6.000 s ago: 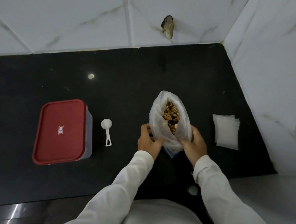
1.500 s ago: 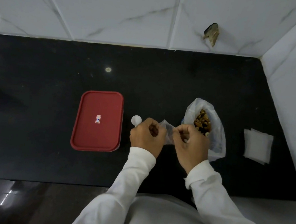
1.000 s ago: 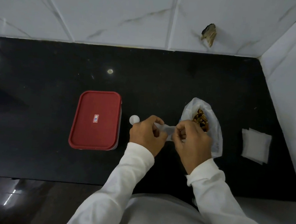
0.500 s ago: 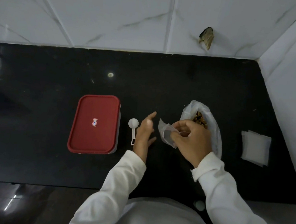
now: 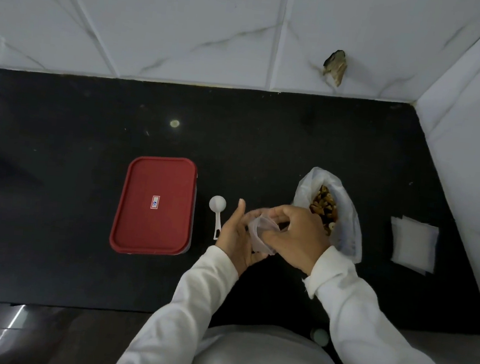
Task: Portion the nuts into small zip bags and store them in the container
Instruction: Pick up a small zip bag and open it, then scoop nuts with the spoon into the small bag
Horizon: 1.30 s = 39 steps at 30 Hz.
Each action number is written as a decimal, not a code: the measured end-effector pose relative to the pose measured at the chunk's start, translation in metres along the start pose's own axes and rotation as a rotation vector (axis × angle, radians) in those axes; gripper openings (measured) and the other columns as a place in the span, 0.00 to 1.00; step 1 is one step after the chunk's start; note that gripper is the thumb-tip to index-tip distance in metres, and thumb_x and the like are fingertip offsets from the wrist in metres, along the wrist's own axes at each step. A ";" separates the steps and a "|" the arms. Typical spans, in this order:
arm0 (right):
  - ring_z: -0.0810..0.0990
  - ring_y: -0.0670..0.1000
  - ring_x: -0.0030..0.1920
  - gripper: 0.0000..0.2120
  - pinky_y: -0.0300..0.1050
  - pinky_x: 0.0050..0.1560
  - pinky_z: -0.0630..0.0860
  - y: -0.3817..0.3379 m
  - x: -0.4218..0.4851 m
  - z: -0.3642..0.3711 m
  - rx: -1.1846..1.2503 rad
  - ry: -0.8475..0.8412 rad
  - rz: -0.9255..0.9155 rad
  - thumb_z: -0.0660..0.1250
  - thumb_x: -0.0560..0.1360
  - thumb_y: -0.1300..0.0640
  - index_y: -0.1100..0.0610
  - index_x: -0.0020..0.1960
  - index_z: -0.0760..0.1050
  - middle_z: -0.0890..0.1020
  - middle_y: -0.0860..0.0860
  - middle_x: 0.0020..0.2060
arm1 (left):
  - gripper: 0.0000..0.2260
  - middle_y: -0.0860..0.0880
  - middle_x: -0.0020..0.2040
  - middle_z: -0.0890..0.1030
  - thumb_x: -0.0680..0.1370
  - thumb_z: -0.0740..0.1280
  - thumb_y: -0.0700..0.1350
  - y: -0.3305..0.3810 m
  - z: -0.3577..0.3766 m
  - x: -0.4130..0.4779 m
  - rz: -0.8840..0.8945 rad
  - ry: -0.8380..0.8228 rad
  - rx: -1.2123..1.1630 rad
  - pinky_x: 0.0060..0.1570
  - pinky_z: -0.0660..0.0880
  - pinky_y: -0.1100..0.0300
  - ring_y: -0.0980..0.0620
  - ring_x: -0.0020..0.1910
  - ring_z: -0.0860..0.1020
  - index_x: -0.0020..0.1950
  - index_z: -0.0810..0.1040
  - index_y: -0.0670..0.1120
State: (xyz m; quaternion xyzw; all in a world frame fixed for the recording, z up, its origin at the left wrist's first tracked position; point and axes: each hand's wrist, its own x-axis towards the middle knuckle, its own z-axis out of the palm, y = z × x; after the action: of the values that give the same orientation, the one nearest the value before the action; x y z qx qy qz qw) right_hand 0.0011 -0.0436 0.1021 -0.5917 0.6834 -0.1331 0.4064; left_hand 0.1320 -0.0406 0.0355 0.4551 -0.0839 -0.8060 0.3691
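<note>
A small clear zip bag (image 5: 260, 233) is held between my hands above the black counter. My right hand (image 5: 294, 240) pinches its rim with curled fingers. My left hand (image 5: 236, 234) is at the bag's left side with its thumb up; its fingers are hidden behind the bag. Right of my hands stands the large plastic bag of mixed nuts (image 5: 327, 208), its mouth open. A white scoop (image 5: 217, 212) lies left of my left hand. The container with its red lid (image 5: 154, 204) on sits further left.
A stack of flat small zip bags (image 5: 413, 247) lies at the right, near the tiled side wall (image 5: 471, 145). The black counter (image 5: 70, 195) ends at the tiled back wall. Its front edge runs just before my body.
Both hands worked the small zip bag, then my left hand let go and opened. Now it has come back against the bag's left side while my right hand keeps its pinch.
</note>
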 end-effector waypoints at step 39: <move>0.72 0.52 0.62 0.19 0.48 0.63 0.72 0.030 0.083 0.085 -0.221 0.047 -0.316 0.70 0.74 0.56 0.52 0.64 0.73 0.74 0.51 0.62 | 0.16 0.44 0.42 0.78 0.80 0.63 0.54 -0.005 -0.042 -0.008 -0.214 0.443 -0.291 0.27 0.76 0.59 0.47 0.37 0.76 0.59 0.76 0.44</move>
State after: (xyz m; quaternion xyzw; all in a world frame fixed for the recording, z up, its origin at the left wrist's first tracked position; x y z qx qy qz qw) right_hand 0.0437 -0.0864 -0.0047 -0.7294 0.6017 -0.1332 0.2970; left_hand 0.1655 -0.0230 0.0148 0.5688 0.1638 -0.7247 0.3527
